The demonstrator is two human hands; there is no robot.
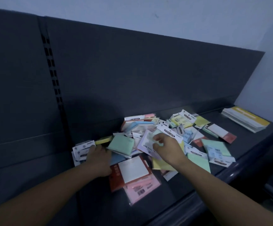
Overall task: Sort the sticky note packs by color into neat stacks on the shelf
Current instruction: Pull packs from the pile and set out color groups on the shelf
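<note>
On the dark shelf (255, 144) ahead of you, the sticky note packs (121, 144) lie in a loose mixed heap near the middle, with green, blue, yellow and pink overlapping. Your right hand (165, 146) pinches a pale pack (144, 142) with a white header card between thumb and fingers, just over the heap. Your left hand (98, 154) lies on the white-headed packs (81, 150) at the heap's left edge. In the dim blur you cannot tell whether it grips them. At the far right, a yellow-and-white stack (245, 119) sits well apart.
</note>
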